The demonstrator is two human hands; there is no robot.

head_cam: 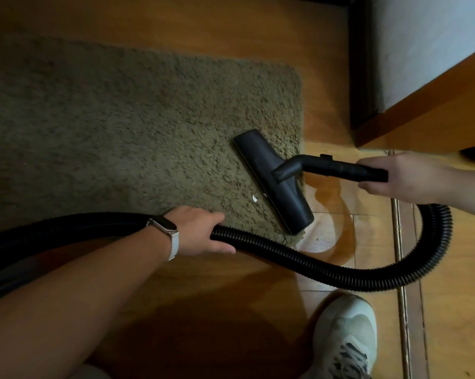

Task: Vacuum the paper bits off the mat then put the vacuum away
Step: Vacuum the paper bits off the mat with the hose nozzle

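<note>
A glossy orange-brown plank floor [230, 17] is covered in part by a shaggy olive mat [121, 119] with rounded corners. At the mat's 4 o'clock corner a flat, oblong black plastic nozzle [271, 181] is rested on the pile, and one small white paper bit [255, 198] is seen just beside it at 8 o'clock. The smooth rigid tube [345, 168] is gripped at 3 o'clock by the right hand [395, 176], fingers curled round it. The ribbed black hose [285, 255] is clasped by the left hand [200, 231]. A pale shoe [345, 332] is planted at 5 o'clock.
</note>
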